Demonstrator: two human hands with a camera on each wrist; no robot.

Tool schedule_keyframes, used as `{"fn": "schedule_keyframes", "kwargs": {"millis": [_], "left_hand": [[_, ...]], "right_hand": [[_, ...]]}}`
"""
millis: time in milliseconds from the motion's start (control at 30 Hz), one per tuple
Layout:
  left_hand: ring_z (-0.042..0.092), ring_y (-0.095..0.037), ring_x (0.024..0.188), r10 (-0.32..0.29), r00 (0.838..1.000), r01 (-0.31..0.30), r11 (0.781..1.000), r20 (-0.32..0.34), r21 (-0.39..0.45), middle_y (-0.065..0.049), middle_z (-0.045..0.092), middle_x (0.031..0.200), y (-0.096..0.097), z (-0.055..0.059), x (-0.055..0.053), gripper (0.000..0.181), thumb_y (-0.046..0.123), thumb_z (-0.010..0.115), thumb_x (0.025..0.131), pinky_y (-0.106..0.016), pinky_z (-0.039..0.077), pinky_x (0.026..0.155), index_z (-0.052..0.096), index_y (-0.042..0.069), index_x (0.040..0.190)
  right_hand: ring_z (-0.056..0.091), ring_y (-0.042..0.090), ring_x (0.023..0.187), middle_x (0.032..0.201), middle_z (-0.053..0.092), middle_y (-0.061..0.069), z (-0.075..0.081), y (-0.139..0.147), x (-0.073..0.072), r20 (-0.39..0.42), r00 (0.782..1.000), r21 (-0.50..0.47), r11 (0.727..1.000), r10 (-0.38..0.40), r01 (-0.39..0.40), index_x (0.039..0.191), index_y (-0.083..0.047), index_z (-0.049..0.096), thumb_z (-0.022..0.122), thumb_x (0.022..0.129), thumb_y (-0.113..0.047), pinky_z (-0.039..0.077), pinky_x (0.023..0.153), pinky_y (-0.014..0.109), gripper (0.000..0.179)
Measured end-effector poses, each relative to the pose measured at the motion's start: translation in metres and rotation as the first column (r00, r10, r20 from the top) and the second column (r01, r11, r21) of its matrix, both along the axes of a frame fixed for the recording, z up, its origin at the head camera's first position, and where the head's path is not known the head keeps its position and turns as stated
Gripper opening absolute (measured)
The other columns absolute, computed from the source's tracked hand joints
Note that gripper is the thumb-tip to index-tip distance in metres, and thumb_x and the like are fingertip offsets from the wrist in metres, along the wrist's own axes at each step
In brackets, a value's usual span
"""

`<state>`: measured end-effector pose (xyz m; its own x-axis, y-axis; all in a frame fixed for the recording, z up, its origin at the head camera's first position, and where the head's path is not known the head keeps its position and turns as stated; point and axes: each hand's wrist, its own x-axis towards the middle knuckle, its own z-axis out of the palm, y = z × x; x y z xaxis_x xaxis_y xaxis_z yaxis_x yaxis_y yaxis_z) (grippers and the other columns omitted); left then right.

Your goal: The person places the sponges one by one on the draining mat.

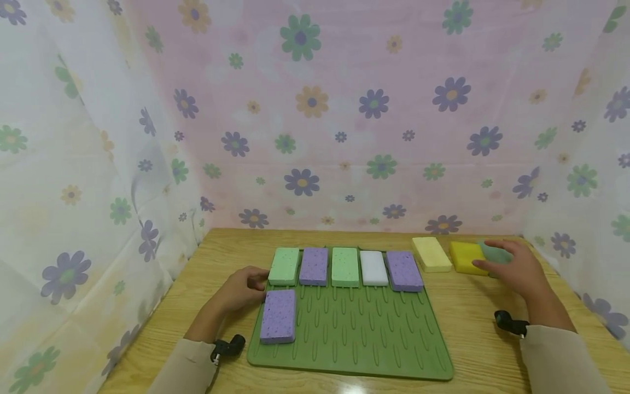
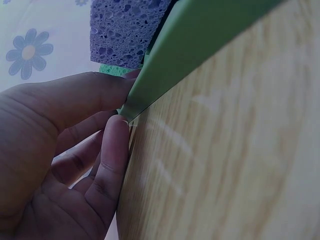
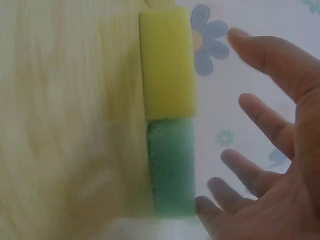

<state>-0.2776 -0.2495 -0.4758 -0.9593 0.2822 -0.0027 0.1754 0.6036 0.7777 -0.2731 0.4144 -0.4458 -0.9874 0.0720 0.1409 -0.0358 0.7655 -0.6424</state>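
At the left edge of the green ridged mat (image 1: 364, 358), my left hand (image 1: 239, 290) pinches the rim between thumb and fingers, also seen in the left wrist view. Next to it, a purple sponge (image 1: 278, 316) lies on the mat. Along the mat's far side sit two green sponges (image 1: 284, 266), two purple sponges (image 1: 314, 266) and a white sponge (image 1: 373, 268). My right hand (image 1: 519, 271) hovers with spread fingers over a yellow sponge (image 1: 466, 258) and a teal sponge (image 3: 172, 167), which lie end to end. In the right wrist view, a gap shows between its fingers and both.
A pale yellow sponge (image 1: 431, 254) lies on the wooden table (image 1: 472, 339), just off the mat's far right corner. Flower-printed cloth (image 1: 339, 109) hangs behind the table and along both sides.
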Motion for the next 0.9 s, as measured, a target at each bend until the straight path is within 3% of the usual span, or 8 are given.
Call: {"fn": "schedule_keyframes", "kwargs": {"millis": [233,433,600,900], "left_hand": [[0.065,-0.019,0.102,-0.006,1.000,0.006,1.000,0.001,0.001,-0.011,0.064,0.131,0.000,0.002,0.001,0.054,0.007,0.081,0.088,-0.033,0.055,0.084,0.065,0.008,0.140],[0.066,-0.021,0.103,-0.017,1.000,0.017,1.000,-0.006,0.021,-0.013,0.063,0.133,-0.001,0.002,0.001,0.055,0.007,0.081,0.088,-0.033,0.055,0.084,0.065,0.005,0.140],[0.066,-0.023,0.104,-0.022,1.000,0.021,0.999,0.003,0.041,-0.013,0.063,0.132,-0.001,0.003,0.001,0.055,0.008,0.081,0.088,-0.034,0.055,0.084,0.064,0.005,0.140],[0.066,-0.020,0.103,0.005,1.000,-0.006,1.000,0.015,0.023,-0.010,0.064,0.133,0.001,0.002,0.002,0.054,0.010,0.082,0.088,-0.033,0.055,0.085,0.066,0.009,0.139]], "right_hand": [[0.025,0.069,0.136,0.159,0.024,0.042,-0.006,0.015,0.002,0.025,0.999,0.026,0.999,-0.028,0.027,0.155,0.002,0.042,0.072,0.095,-0.052,0.032,0.094,0.081,0.087],[0.025,0.071,0.134,0.160,0.020,0.042,-0.004,0.024,0.005,0.044,0.998,0.052,0.997,-0.051,0.048,0.155,0.001,0.042,0.071,0.095,-0.054,0.033,0.092,0.081,0.087],[0.024,0.072,0.132,0.158,0.014,0.046,-0.004,0.033,0.008,0.118,0.993,0.081,0.997,-0.024,0.015,0.156,0.003,0.037,0.069,0.096,-0.054,0.033,0.093,0.081,0.089],[0.037,0.069,0.124,0.147,0.029,0.052,-0.012,0.046,0.008,0.149,0.989,0.173,0.985,-0.005,-0.021,0.153,0.005,0.041,0.069,0.095,-0.056,0.041,0.090,0.076,0.089]]}}
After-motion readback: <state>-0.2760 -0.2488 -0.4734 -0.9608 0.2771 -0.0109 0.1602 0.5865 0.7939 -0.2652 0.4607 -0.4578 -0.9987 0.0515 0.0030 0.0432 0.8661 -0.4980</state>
